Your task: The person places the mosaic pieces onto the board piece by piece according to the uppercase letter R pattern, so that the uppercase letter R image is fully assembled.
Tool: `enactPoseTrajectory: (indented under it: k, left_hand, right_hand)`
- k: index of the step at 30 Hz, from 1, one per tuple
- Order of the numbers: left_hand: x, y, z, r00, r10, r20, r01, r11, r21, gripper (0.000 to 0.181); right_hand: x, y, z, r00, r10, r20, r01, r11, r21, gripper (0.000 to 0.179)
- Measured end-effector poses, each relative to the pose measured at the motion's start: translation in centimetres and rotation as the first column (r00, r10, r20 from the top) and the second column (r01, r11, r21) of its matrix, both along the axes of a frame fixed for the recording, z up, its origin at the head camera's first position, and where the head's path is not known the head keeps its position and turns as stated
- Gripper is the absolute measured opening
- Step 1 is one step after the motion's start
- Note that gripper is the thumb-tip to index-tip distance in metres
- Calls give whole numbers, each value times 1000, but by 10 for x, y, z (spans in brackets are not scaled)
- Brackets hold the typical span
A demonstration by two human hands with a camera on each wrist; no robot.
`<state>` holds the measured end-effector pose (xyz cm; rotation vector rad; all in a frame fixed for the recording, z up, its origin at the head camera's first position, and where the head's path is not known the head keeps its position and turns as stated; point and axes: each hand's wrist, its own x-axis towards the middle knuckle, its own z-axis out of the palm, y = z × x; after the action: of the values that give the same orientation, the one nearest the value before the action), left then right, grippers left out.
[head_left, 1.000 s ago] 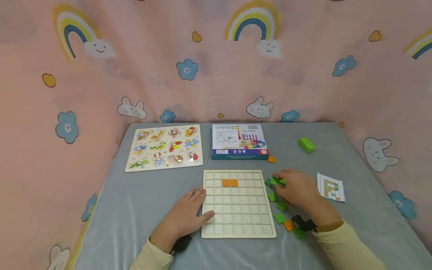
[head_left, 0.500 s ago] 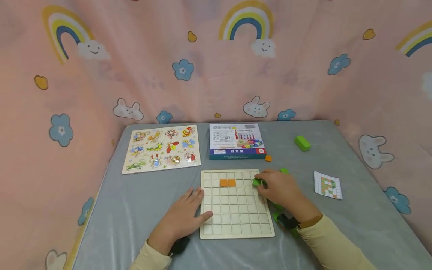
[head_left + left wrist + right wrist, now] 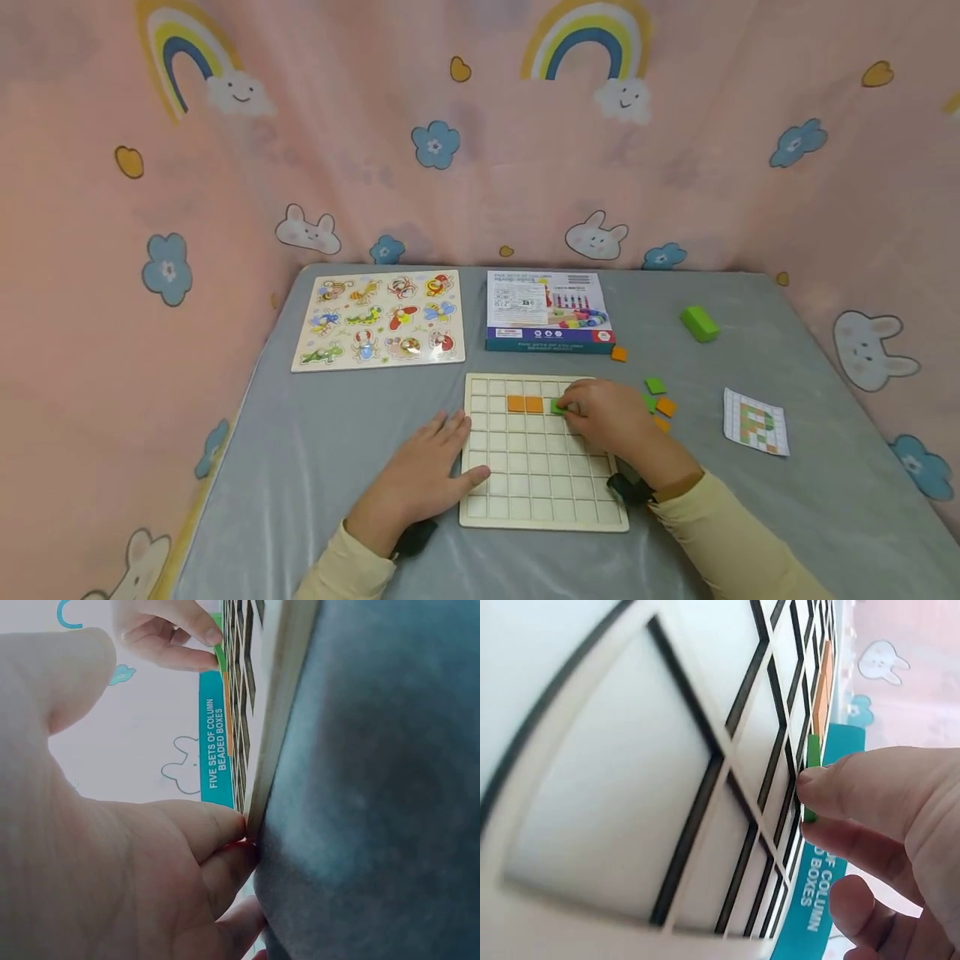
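Note:
A pale wooden grid board point(image 3: 540, 483) lies on the table, with two orange square tiles point(image 3: 524, 404) side by side in its second row. My right hand point(image 3: 611, 421) pinches a green square tile point(image 3: 557, 406) between thumb and index finger, right at the board just to the right of the orange pair. The right wrist view shows the green tile point(image 3: 814, 742) close against the grid. My left hand point(image 3: 420, 471) rests at the board's left edge, fingers straight, thumb over the rim. In the left wrist view its fingertips point(image 3: 225, 825) touch the board's side.
Several green and orange tiles point(image 3: 665, 407) lie right of the board, partly hidden by the right arm. Beyond are a bead-set box point(image 3: 550, 312), an insect puzzle point(image 3: 378, 321), a green block point(image 3: 700, 323), an orange tile point(image 3: 618, 354) and a pattern card point(image 3: 756, 422).
My right hand has moved left from the loose tiles onto the board, bringing a green tile beside the orange pair. The left hand stays at the board's edge. The head view has shifted slightly.

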<state>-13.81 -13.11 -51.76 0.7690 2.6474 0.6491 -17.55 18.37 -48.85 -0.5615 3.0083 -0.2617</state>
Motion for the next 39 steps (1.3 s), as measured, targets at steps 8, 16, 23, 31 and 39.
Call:
enactPoseTrajectory:
  k: [8, 16, 23, 31, 39]
  left_hand:
    - [1, 2, 3, 1000, 8, 15, -8, 1000, 9, 87]
    - [2, 1, 1, 1000, 8, 10, -8, 1000, 5, 87]
    - [0, 3, 3, 1000, 16, 19, -16, 1000, -9, 86]
    - [-1, 4, 4, 1000, 10, 12, -10, 1000, -14, 87]
    - [1, 5, 5, 999, 20, 28, -20, 1000, -17, 87]
  right_hand:
    - [-6, -7, 0, 996, 89, 22, -91, 993, 73, 13]
    - [-3, 3, 2, 996, 55, 76, -55, 998, -7, 21]
    - [0, 43, 10, 994, -83, 64, 87, 994, -66, 27]
    - [12, 80, 16, 987, -151, 62, 153, 988, -15, 31]
    - [17, 82, -2, 990, -138, 24, 138, 990, 18, 35]
